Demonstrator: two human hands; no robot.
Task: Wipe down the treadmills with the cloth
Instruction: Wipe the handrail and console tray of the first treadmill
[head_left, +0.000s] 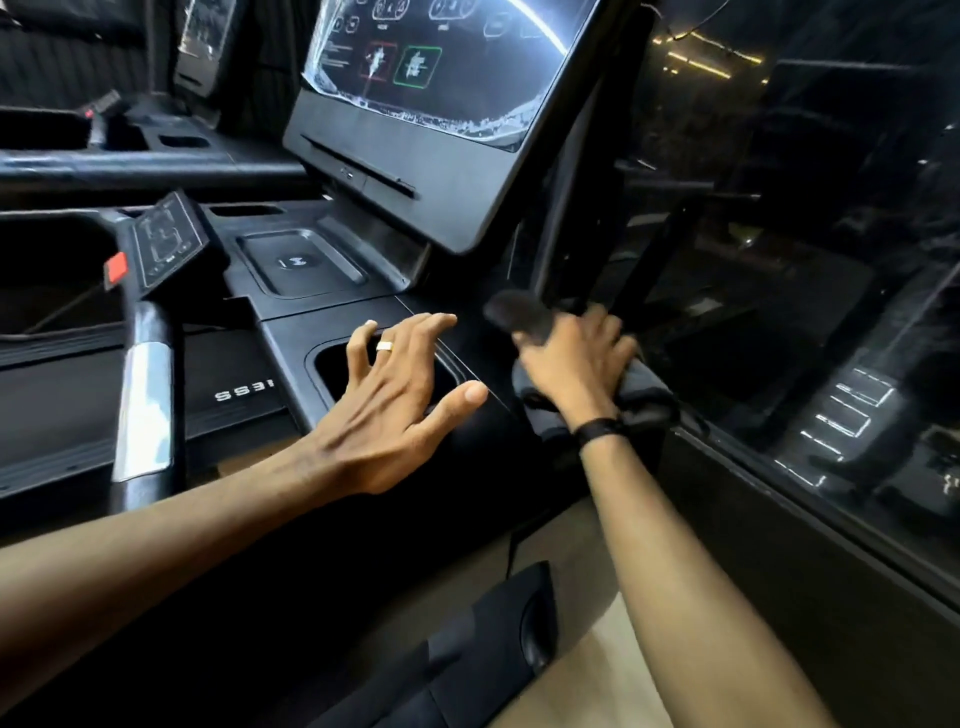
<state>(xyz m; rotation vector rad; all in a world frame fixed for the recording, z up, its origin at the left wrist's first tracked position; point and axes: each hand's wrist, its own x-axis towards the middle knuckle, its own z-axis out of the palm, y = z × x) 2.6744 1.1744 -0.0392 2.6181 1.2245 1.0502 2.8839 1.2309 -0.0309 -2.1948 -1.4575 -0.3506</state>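
A black treadmill console deck (322, 322) fills the middle of the view, with its tilted touchscreen (447, 67) above. My left hand (400, 389) hovers with spread, straight fingers over the cup holder (332, 369) and holds nothing. My right hand (576, 358) presses a dark grey cloth (639, 395) onto the right end of the deck, next to the upright post. The hand covers most of the cloth, and a blurred corner of it sticks up behind the fingers.
A heart-rate grip handle (145, 395) with a small control pad (166, 244) and red stop clip (117, 267) stands at left. A dark glass wall (779, 312) runs close along the right. A second treadmill (130, 140) stands behind at the upper left.
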